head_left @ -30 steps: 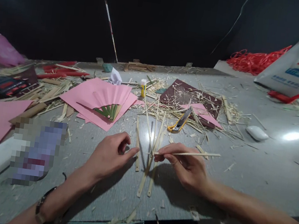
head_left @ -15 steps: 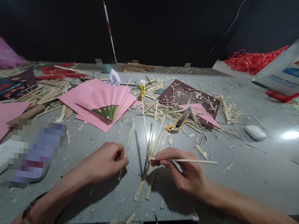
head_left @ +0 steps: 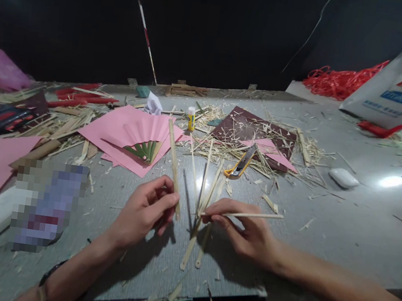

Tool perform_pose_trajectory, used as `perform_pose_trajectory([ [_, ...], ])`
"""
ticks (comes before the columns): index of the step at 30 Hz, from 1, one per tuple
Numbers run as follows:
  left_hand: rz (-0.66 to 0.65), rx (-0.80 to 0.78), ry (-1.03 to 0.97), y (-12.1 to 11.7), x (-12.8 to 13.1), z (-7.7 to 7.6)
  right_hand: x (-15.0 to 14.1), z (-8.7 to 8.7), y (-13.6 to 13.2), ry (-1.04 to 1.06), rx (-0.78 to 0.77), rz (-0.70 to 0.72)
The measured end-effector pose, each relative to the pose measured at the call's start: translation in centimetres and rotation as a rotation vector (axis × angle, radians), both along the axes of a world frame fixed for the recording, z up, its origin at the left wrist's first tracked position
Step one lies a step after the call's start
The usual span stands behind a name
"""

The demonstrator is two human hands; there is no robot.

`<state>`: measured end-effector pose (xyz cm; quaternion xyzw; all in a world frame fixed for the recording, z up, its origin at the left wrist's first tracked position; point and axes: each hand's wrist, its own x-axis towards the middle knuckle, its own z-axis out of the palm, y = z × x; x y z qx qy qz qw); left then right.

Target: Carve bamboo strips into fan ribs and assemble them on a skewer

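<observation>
My left hand (head_left: 145, 210) pinches a flat bamboo strip (head_left: 173, 162) near its lower end and holds it raised, its top tilted away over the pink paper. My right hand (head_left: 244, 229) pinches a thin bamboo stick (head_left: 251, 215) that points to the right. That hand's fingertips rest against a fanned bundle of bamboo strips (head_left: 202, 205) lying on the grey table (head_left: 343, 225) between both hands.
A pink folded paper fan (head_left: 143, 135) lies on pink sheets behind my left hand. A yellow utility knife (head_left: 240, 162), a glue stick (head_left: 191, 118), dark card and bamboo shavings sit beyond the strips. A white oval object (head_left: 342, 178) lies right; a blurred patch (head_left: 46, 203) left.
My left hand has picked a flat strip off the table and lifted it upright. My right hand has stayed by the bundle with its thin stick.
</observation>
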<state>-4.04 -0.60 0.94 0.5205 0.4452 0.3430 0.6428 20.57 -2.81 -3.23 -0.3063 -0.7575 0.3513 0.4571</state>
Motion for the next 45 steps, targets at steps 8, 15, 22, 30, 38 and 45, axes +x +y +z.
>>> perform_pose_trajectory([
  [8,-0.124,-0.147,-0.406,0.7,-0.5,-0.8,-0.3,0.9,0.4,-0.22,-0.024,0.193],
  [15,-0.127,-0.202,-0.439,0.3,-0.6,-0.5,2.9,1.0,4.1,-0.558,0.068,-0.354],
  [22,-0.166,-0.08,-0.235,-0.5,-0.4,-1.3,6.1,2.2,9.6,-1.087,-0.295,-0.917],
  [30,-0.688,0.158,0.053,-3.1,0.4,1.0,6.0,2.5,10.2,-1.077,-0.322,-0.861],
  [38,-0.316,0.084,0.191,-1.7,1.7,-1.7,6.1,1.9,9.6,-0.971,-0.296,-0.869],
  [45,0.002,0.07,0.064,0.4,0.6,-2.6,6.3,1.4,9.0,-0.765,-0.238,-0.767],
])
